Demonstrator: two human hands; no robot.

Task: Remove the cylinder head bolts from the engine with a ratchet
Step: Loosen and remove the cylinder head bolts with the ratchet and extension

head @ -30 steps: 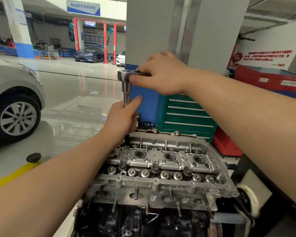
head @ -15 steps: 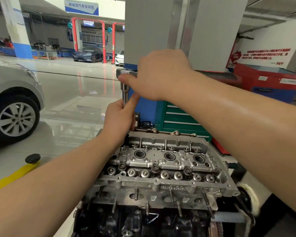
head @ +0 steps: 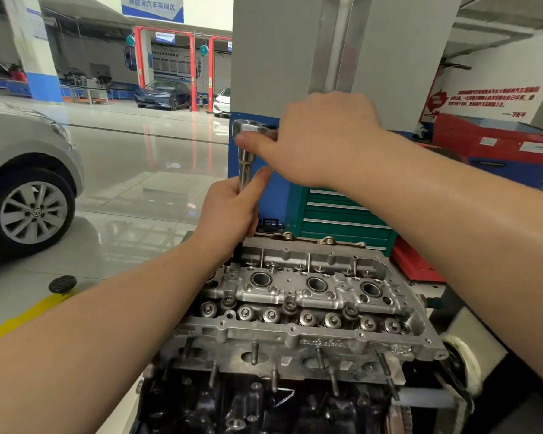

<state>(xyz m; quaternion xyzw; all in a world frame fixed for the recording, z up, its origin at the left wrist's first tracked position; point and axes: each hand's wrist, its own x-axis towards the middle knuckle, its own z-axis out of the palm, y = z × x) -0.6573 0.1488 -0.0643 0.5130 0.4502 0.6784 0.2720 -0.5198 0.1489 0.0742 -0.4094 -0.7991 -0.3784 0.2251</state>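
My R hand [head: 323, 137] is wrapped round the ratchet [head: 253, 126] just behind its head, thumb stretched fwd under the head; the handle itself is hidden by my fist. My L hand [head: 229, 211] is clenched round the extension bar [head: 244, 166], thumb up alongside it. The bar stands upright from the ratchet head down to the far-left corner of the cylinder head [head: 298, 296], where its tip goes out of sight behind my L hand. Can't tell which bolt it's on. Cyl head sits on the engine block [head: 264, 399] right in front of me, valve gear & three round bores open to view. A few splined head bolts [head: 289, 306] show in the row near the middle, seated. Green tool cabinet [head: 342, 217] just behind the engine; grey car [head: 25, 170] off to the left on the glossy floor [head: 132, 183].
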